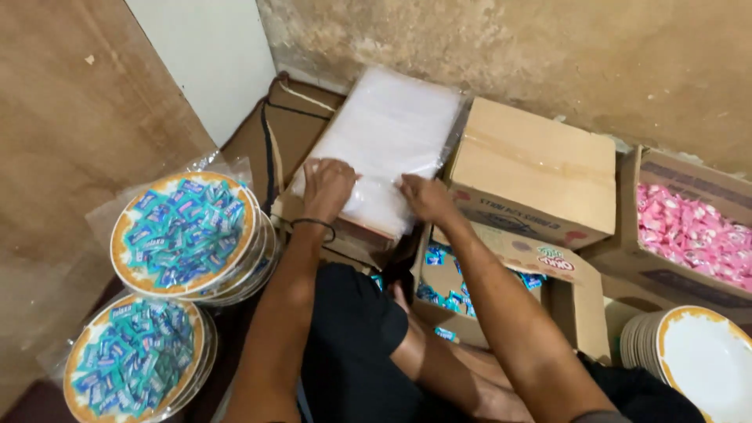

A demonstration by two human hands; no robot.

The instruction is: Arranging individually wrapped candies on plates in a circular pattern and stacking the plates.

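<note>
Back wall (501, 55): rough plaster, tan and mottled, stained and flaking along its lower edge.
Left surface (70, 157): a smooth brown board, leaning or standing at the left, with a small pale chip near its top.
Pale panel (207, 55): a flat off-white surface set between the brown board and the plaster wall, reaching down to the floor.
Floor (258, 141): brown, seen only in a narrow strip below the pale panel; a dark cord (270, 157) runs along it.
Light: soft and even, warm in tone, with no hard shadows; its source is out of view.
</note>
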